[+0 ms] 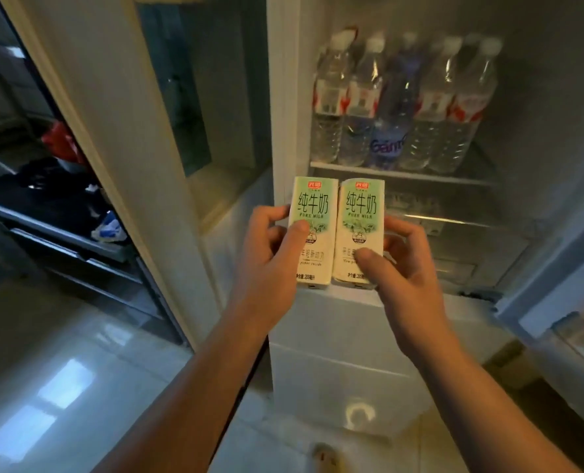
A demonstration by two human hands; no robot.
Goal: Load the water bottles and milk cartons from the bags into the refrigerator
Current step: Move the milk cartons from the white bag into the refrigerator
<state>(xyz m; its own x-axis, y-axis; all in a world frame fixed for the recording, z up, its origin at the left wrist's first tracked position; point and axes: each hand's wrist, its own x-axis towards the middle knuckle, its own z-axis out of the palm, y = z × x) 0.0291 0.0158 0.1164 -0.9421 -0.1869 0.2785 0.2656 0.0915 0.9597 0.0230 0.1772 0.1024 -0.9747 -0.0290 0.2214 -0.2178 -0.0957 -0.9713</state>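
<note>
Left carton (312,213) and right carton (360,216) are being held upright, just beside each other, before the open fridge (283,97).
Head view: each is being pinched low down, thumb in front and fingers curled behind, by the left hand (270,254) and right hand (400,268). They are being judged light, stiff yet crushable, best gripped on flat faces. Bottles (396,107) are standing on the shelf (400,172); the space below is being blurred, and no bags are being shown.

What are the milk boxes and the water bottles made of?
The milk cartons look like coated paperboard: flat printed faces, sharp folded edges, a slight sheen. The water bottles look like clear thin plastic: you see through them, the walls are ribbed, with glossy wrapped labels and white caps, probably plastic too.
</note>
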